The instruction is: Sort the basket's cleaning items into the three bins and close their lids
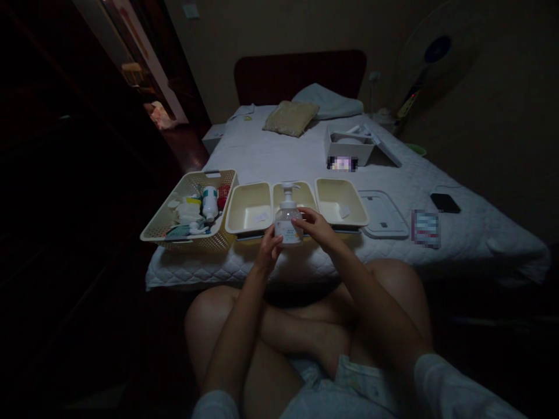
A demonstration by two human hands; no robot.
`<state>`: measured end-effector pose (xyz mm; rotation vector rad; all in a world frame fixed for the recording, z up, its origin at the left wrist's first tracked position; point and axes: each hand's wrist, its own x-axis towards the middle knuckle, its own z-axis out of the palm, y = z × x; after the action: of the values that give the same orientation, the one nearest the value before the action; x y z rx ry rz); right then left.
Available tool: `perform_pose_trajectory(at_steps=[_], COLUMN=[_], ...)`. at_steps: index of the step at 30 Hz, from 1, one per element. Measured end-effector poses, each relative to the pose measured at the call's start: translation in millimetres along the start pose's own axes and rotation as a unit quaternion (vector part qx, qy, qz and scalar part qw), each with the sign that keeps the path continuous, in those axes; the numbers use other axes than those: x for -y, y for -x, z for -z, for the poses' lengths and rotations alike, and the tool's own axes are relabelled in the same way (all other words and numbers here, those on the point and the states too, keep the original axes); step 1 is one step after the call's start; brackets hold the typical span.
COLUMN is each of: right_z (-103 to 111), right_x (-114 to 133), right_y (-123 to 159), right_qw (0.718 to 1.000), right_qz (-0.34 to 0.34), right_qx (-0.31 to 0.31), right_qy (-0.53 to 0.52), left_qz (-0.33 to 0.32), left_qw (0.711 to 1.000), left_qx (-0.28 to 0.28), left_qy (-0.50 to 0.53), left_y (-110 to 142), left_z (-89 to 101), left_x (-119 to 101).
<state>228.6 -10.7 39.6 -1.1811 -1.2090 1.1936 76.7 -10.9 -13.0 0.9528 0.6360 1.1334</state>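
Clear pump bottle with white top (289, 224): upright before the middle cream rectangular bin (305, 194), above the white quilted bed's near edge (209, 265). Left hand (271, 247) and right hand (315, 226) grip its sides, fingers curled partway (label facing the wearer). Perforated cream basket (146, 234), holding bottles, stands left of the bins.

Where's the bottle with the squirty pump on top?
The pump bottle is near the middle of the head view, held upright between the left hand and right hand, in front of the middle cream bin.
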Motion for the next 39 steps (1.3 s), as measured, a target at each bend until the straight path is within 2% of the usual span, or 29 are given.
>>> perform_pose_trajectory(at_steps=[4,8,12,17,21,27,32,39], right_z=[-2.1,-4.6,-5.4,-7.3,-8.0,-5.7,0.2,8.9], right_x=[-7.8,-11.0,-7.7,-2.1,-3.7,-6.0,-4.0,-12.3], right_y=[-1.1,-0.2,1.3,4.4,5.3,3.0,-3.5,-12.8], right_qw=[0.998,0.989,0.956,0.923,0.924,0.943,0.983,0.996], right_qz=[0.031,0.086,0.165,0.196,0.185,0.162,0.081,-0.008], right_qx=[-0.045,-0.069,-0.113,-0.138,-0.129,-0.100,-0.083,-0.067], right_qy=[0.021,0.096,0.213,0.300,0.310,0.275,0.139,0.060], left_qz=[-0.001,-0.026,-0.047,-0.052,-0.047,-0.045,-0.035,0.002], left_qw=[1.000,0.998,0.997,0.996,0.994,0.994,0.997,0.999], left_qx=[-0.007,-0.021,-0.031,-0.013,-0.027,-0.053,-0.051,-0.029], left_qy=[-0.014,-0.050,-0.053,-0.068,-0.091,-0.083,-0.053,-0.013], left_y=[-2.8,-6.6,-9.4,-9.1,-6.7,-6.8,-7.5,-2.1], left_z=[1.3,3.5,5.3,3.1,0.9,2.8,4.7,2.8], left_x=[1.8,6.2,11.0,15.0,14.0,13.8,13.8,5.8])
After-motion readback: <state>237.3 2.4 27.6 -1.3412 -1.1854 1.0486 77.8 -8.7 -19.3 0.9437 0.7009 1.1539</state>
